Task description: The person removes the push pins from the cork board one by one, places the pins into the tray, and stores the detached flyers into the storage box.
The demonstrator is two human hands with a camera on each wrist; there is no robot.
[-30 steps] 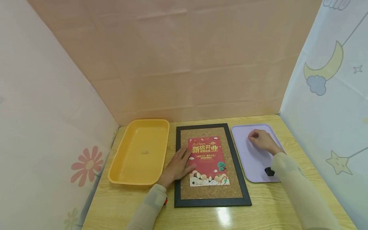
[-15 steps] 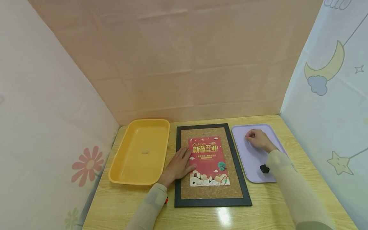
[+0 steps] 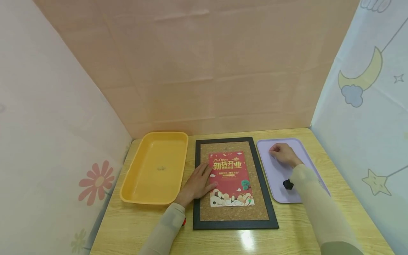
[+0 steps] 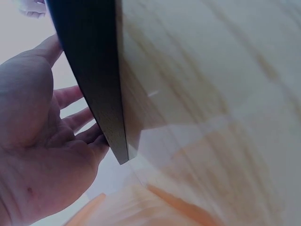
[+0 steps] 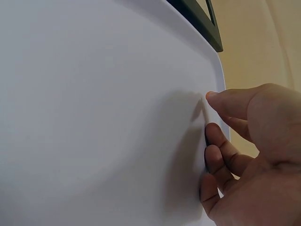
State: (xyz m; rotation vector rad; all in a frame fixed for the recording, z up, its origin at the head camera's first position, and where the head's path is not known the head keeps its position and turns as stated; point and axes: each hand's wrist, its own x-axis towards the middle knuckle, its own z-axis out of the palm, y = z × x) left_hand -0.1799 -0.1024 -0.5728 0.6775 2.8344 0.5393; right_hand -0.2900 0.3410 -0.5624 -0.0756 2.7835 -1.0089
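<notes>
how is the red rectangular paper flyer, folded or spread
Spread: the flyer lies flat on the black-framed rectangular cork board with no visible fold.

A yellow tray (image 3: 153, 184) sits left of centre on the wood-grain table (image 3: 124, 226). A peach-coloured backdrop (image 3: 207, 71) spans the top; a pink flower (image 3: 99, 182) decorates the lower left, a yellow moon (image 3: 366, 76) the upper right, a star (image 3: 377, 182) the lower right.

Right grip (image 3: 283, 154) contents unclear, poster's (image 3: 232, 183) fine print (image 3: 228, 176) illegible, sleeves (image 3: 318, 205) cropped
</notes>
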